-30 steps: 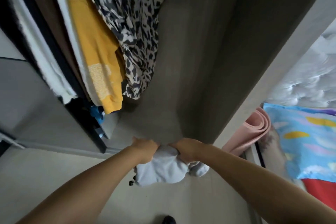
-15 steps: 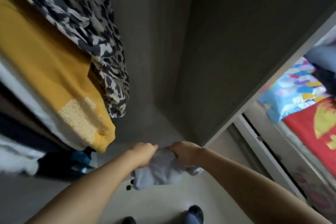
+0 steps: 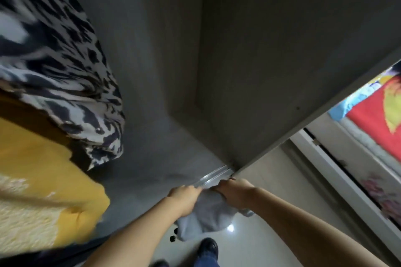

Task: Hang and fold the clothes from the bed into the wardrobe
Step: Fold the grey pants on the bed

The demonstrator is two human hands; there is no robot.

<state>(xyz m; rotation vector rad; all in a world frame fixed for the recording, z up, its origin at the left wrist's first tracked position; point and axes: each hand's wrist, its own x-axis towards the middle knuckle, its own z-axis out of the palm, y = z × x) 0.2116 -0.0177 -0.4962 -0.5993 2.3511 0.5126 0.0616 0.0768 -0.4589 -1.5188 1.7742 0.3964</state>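
Note:
A small pale grey garment (image 3: 206, 217) hangs bunched between my two hands, low in the view above the floor. My left hand (image 3: 184, 199) grips its left edge and my right hand (image 3: 233, 192) grips its right edge, both with curled fingers. Two small dark beads dangle from its lower left corner. Just beyond my hands lies the wardrobe (image 3: 271, 60), with its metal door track (image 3: 214, 176) and a bare grey bottom shelf. Inside on the left hang an animal-print garment (image 3: 60, 76) and a yellow garment (image 3: 43, 191).
The bed (image 3: 377, 119) with a red and blue patterned cover is at the right, its pale frame running along the floor. The wardrobe's side panel stands between the bed and the open compartment. My dark shoe (image 3: 207, 247) is on the glossy floor below the garment.
My view has moved closer to and lower into the wardrobe, so the hanging clothes look larger. My hands still hold the grey garment, now right at the door track.

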